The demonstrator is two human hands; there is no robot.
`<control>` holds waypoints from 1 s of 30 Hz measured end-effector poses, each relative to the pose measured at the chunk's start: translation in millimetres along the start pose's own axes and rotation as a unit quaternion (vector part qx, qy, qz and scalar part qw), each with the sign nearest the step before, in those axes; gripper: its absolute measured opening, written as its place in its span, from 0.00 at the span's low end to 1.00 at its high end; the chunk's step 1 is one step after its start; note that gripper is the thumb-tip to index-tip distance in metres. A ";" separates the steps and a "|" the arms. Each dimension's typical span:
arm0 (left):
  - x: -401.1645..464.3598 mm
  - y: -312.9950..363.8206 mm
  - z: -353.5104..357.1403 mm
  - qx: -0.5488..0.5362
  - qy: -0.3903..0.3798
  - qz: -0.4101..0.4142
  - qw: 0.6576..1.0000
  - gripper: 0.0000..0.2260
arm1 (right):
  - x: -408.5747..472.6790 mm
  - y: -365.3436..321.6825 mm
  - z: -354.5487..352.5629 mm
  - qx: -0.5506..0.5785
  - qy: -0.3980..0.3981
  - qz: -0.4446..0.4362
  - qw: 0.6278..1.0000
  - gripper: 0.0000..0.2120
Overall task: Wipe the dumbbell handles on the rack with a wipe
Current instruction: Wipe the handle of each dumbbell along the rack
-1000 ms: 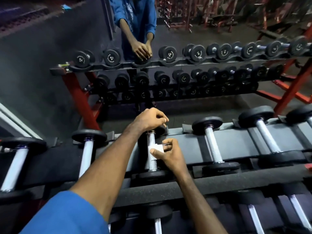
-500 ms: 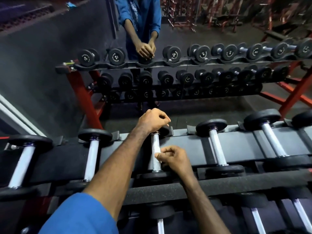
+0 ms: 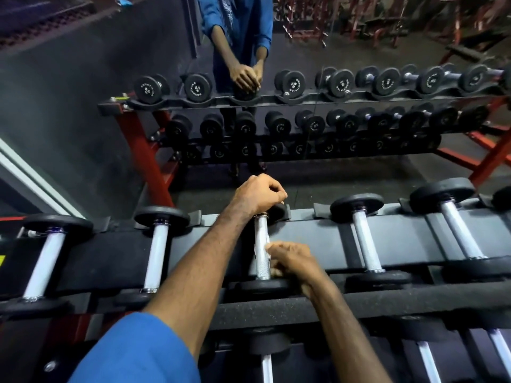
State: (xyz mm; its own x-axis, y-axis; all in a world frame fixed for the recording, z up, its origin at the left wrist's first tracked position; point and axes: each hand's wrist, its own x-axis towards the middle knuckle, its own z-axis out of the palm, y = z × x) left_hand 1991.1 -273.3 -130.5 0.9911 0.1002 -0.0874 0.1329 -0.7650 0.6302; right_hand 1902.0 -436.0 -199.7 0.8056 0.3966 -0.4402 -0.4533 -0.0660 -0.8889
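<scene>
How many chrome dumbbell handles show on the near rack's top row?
5: far left, next right, the middle one under both hands, right of it, far right. A further dumbbell is cut off at the right edge, handle unseen.

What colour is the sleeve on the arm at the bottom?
Blue. The sleeve shows best low in the head view, on the left arm.
</scene>
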 end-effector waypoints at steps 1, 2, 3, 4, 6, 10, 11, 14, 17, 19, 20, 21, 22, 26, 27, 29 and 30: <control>-0.1 1.2 -0.3 0.001 0.001 -0.003 1.000 0.09 | 8.9 -9.9 3.5 0.006 -0.001 -0.002 1.000 0.04; -1.0 3.2 -1.0 0.001 0.004 -0.004 1.000 0.09 | 18.7 -18.9 7.1 0.021 -0.007 -0.005 1.000 0.03; -1.7 2.8 -1.5 0.000 0.007 -0.008 1.000 0.10 | 24.3 -24.9 11.5 0.030 -0.015 -0.004 0.999 0.04; -2.1 2.1 -2.3 -0.002 0.010 -0.010 1.000 0.11 | 25.3 -26.4 13.3 0.027 -0.027 0.001 0.999 0.04; -2.4 0.9 -2.5 -0.005 0.012 -0.009 1.000 0.11 | 12.9 -16.8 9.8 -0.004 -0.051 0.018 0.999 0.05; -2.3 1.6 -1.0 0.001 0.010 -0.001 1.000 0.09 | 8.1 -5.3 -0.5 -0.008 -0.073 0.046 0.996 0.09; -1.6 3.4 -0.8 0.001 0.010 -0.001 1.000 0.09 | 11.6 -13.0 0.6 0.010 -0.069 0.040 0.997 0.10; -3.2 2.5 -2.3 0.000 0.018 -0.005 1.000 0.09 | 18.1 -27.1 8.8 0.043 -0.055 0.014 0.997 0.08; -2.0 -1.4 -3.0 -0.005 0.022 -0.006 1.000 0.08 | 2.5 -12.9 5.8 -0.037 -0.053 0.018 0.998 0.05; -2.6 -0.5 -1.3 -0.002 0.018 -0.005 1.000 0.09 | -2.1 -3.6 1.6 -0.073 -0.071 0.034 0.994 0.06; -2.4 0.2 -0.5 -0.001 0.014 -0.003 1.000 0.09 | 0.5 -6.9 2.0 -0.063 -0.074 0.033 0.995 0.06; -2.3 1.2 -0.2 -0.001 0.012 -0.004 1.000 0.10 | 3.3 -15.2 5.2 -0.042 -0.069 0.027 0.996 0.06; -2.8 2.4 -0.5 -0.001 0.013 -0.003 1.000 0.10 | 8.4 -23.8 7.9 -0.019 -0.062 0.018 0.998 0.05; -3.7 -1.6 -2.3 -0.011 0.017 -0.008 1.000 0.09 | 9.4 -32.3 10.3 -0.004 -0.044 -0.021 0.999 0.06; -3.1 -2.8 -2.6 -0.017 0.020 -0.010 1.000 0.10 | 2.8 -24.4 7.1 -0.010 -0.054 -0.030 0.998 0.07; -3.6 -2.3 -1.8 -0.019 0.019 -0.007 1.000 0.10 | -11.1 -7.3 2.4 -0.003 -0.067 -0.033 0.997 0.15; -4.1 -1.8 -1.1 -0.016 0.017 -0.005 1.000 0.10 | -11.6 -5.2 3.5 0.003 -0.051 -0.030 0.998 0.19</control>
State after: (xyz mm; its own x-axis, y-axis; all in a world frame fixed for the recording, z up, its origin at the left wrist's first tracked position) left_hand 1986.8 -271.6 -130.5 0.9891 0.1300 -0.0688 0.1432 -0.7435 0.6532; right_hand 1893.7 -437.1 -189.5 0.7889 0.4904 -0.3704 -0.4072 -0.0343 -0.9127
